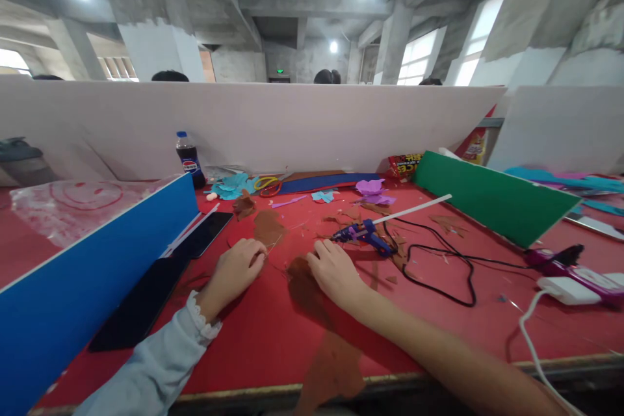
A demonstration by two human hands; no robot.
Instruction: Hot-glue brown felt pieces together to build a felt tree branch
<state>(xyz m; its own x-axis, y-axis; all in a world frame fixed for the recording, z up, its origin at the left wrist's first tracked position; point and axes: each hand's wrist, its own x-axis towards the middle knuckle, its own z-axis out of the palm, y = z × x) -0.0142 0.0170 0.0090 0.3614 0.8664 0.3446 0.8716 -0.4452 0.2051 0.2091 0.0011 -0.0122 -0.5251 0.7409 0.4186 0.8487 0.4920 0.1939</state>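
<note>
Brown, crinkly sheet (pixel 334 364) spills over the near edge of the red surface (pixel 258 344) and runs up to the person's right hand (pixel 336 273). Those fingers lie close together on its border; whether they pinch it, I can't tell. Across from them, the left hand (pixel 238 270), out of a pale blue sleeve (pixel 163 351), has its fingers curled beside a thin strand, and from here I can't say if they grip it. Left of that hand, dark flat slabs lie along a standing blue board (pixel 121 266). Just past the right fingertips rests a blue glue gun (pixel 377 242), a white stick (pixel 414 208) poking from its back, its black cord looping rightward near a green board (pixel 492 198). Farther off sit turquoise scraps (pixel 234 186), yellow-and-red-handled scissors (pixel 270 192), purple scraps (pixel 373 192) and a dark drink bottle (pixel 191 166), before a long white panel (pixel 292 123).
</note>
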